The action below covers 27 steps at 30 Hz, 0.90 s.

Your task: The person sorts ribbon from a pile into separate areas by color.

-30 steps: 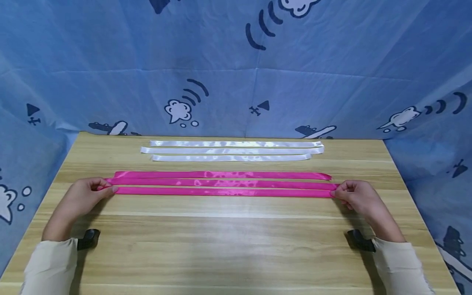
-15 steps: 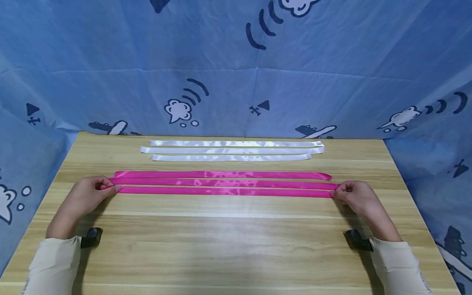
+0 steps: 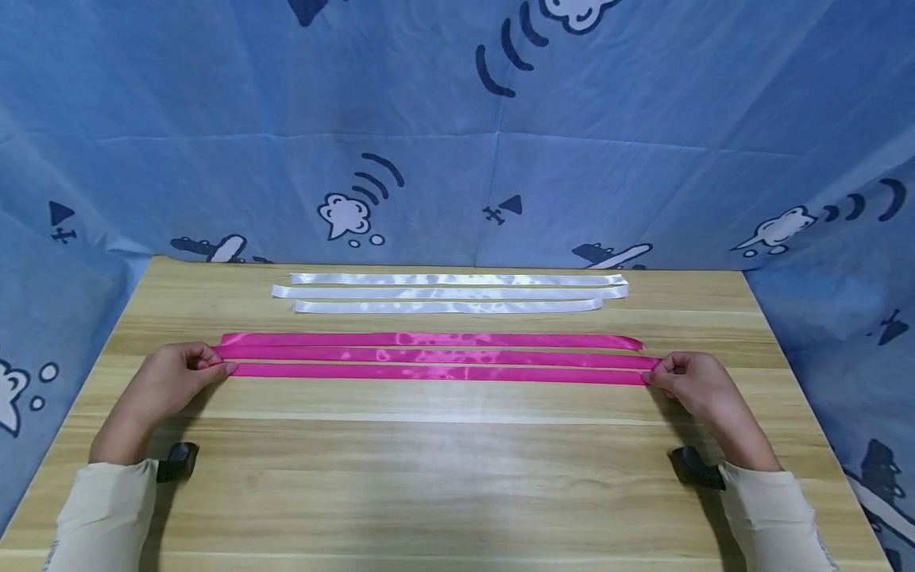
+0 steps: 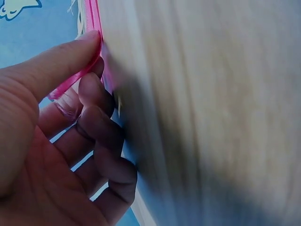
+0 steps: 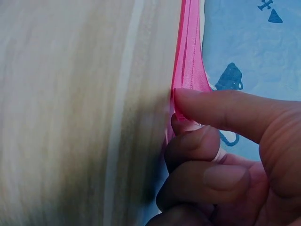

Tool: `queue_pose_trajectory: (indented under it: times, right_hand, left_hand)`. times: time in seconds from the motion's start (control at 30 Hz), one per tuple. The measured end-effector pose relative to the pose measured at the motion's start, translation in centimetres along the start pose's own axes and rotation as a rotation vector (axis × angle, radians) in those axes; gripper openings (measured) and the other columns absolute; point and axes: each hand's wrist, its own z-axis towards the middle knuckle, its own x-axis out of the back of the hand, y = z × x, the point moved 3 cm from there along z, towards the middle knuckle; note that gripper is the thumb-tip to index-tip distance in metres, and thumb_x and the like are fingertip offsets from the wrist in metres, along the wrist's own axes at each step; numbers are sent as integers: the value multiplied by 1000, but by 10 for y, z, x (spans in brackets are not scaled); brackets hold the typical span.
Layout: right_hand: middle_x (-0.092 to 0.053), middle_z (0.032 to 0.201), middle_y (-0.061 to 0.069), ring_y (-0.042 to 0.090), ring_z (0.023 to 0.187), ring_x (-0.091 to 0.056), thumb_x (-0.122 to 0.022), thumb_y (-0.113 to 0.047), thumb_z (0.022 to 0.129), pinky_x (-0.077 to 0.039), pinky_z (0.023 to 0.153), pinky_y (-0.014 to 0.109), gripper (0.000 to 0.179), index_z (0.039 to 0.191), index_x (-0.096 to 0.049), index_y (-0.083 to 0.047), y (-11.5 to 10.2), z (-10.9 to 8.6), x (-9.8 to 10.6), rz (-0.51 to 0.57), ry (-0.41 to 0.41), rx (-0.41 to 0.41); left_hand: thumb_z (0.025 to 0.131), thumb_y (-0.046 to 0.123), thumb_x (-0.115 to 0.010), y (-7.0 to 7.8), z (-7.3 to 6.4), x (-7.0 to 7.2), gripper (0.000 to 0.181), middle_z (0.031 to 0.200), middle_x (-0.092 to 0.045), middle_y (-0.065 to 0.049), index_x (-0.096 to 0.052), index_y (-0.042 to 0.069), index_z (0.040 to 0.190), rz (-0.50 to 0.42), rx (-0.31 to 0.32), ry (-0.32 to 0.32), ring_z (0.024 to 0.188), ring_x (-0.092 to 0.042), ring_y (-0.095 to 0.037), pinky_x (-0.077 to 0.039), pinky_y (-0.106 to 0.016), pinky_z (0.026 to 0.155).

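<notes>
Three glossy pink ribbons lie side by side across the table: a far pink ribbon (image 3: 429, 339), a middle pink ribbon (image 3: 429, 354) and a near pink ribbon (image 3: 429, 372). At the left end my left hand (image 3: 167, 377) pinches the near ribbon between thumb and fingers; in the left wrist view a short pink tail (image 4: 70, 84) shows behind the thumb. My right hand (image 3: 696, 385) pinches the same ribbon's right end, its thumb and forefinger together. The near ribbon runs straight between both hands. The middle ribbon's ends pass close by the fingertips.
Farther back lie three white ribbons (image 3: 450, 292), roughly parallel to the pink ones. The wooden table (image 3: 443, 477) meets a blue patterned cloth (image 3: 429, 159) at its back and sides. Black wrist cameras project inward from both cream sleeves (image 3: 107, 508).
My left hand has shifted slightly to the right along the ribbon's end. The right hand has barely moved, and the ribbons lie almost as before.
</notes>
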Motion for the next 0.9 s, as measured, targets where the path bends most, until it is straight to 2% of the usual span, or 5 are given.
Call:
queue_pose_trajectory:
  times: [0.3,0.47,0.73,0.83,0.9]
  right_hand:
    - [-59,79,4,18,73,-49,-65,-10,96,-40,60,29,15,95,-64,4,-1,-5,8,-22,47,37]
    - [-61,83,7,19,73,-49,-64,-17,98,-40,58,30,21,97,-64,4,-2,-9,14,-45,95,16]
    - [-62,83,8,19,69,-48,-59,-24,101,-38,54,31,28,102,-65,4,-7,-15,19,-64,171,27]
    - [-62,83,11,20,71,-48,-57,-23,101,-38,55,31,28,102,-65,4,-10,-16,19,-87,224,63]
    - [-63,84,15,23,72,-49,-58,-23,102,-38,57,31,28,101,-65,5,-14,-17,19,-107,276,114]
  left_hand:
    - [100,29,-73,-1,1,0,32,75,-51,-3,-62,2,88,17,2,-15,73,-46,-19,-34,-29,63]
    - [102,35,-69,-4,0,2,36,78,-55,-5,-64,0,94,13,25,-32,76,-48,-21,-36,-30,64]
    - [109,39,-53,-5,-2,8,46,82,-58,-10,-63,-6,105,21,80,-45,78,-51,-25,-39,-32,64]
    - [112,39,-45,-1,-3,12,49,83,-60,-13,-61,-8,109,36,103,-6,78,-53,-28,-40,-32,63]
    - [113,36,-42,3,-4,14,48,86,-61,-19,-59,-9,109,55,90,58,78,-55,-32,-42,-37,62]
